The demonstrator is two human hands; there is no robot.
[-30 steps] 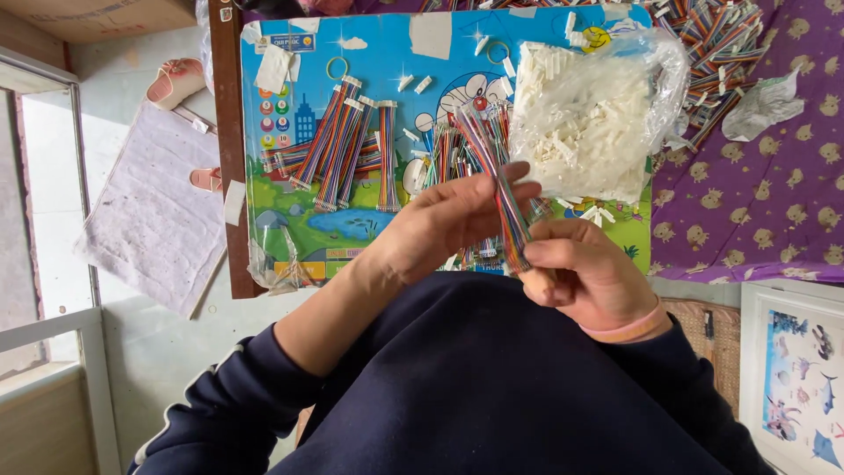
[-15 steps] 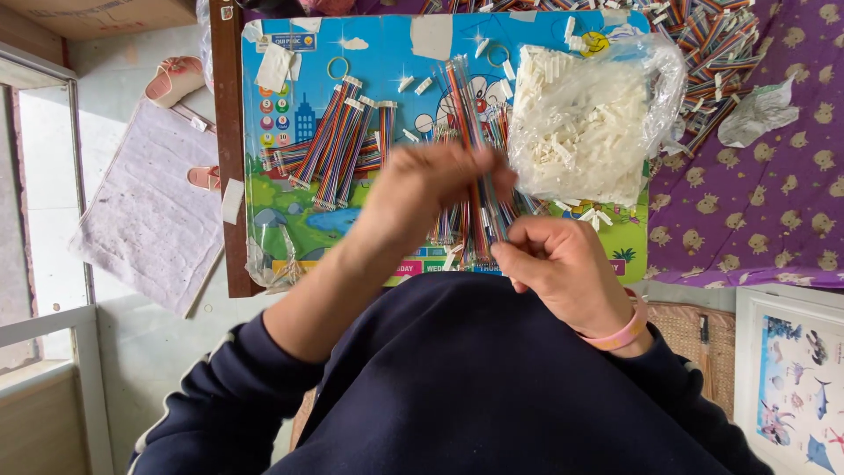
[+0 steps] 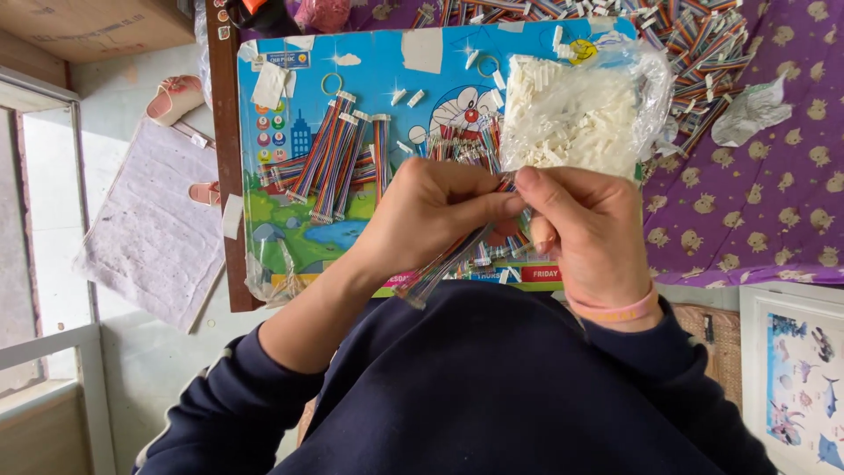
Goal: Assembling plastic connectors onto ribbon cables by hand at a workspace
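Observation:
My left hand (image 3: pixel 431 215) and my right hand (image 3: pixel 589 233) meet over a colourful cartoon board (image 3: pixel 290 79), both pinching one flat multicoloured ribbon cable (image 3: pixel 448 264). The cable slants down-left from my fingertips toward my chest, its lower end free. My thumbs and forefingers touch at the cable's upper end, close to a clear bag of small white connectors (image 3: pixel 576 114). Further ribbon cables (image 3: pixel 338 154) lie in a row on the board left of my hands.
A heap of ribbon cables (image 3: pixel 703 44) lies on the purple patterned cloth (image 3: pixel 756 211) at upper right, beside a crumpled bag (image 3: pixel 752 110). Loose white connectors dot the board. On the floor at left are a grey mat (image 3: pixel 149 229) and a sandal (image 3: pixel 176 97).
The cable stood nearly upright in front of me; now it slants down-left, and both hands have closed together at its upper end. My right hand has risen toward the bag.

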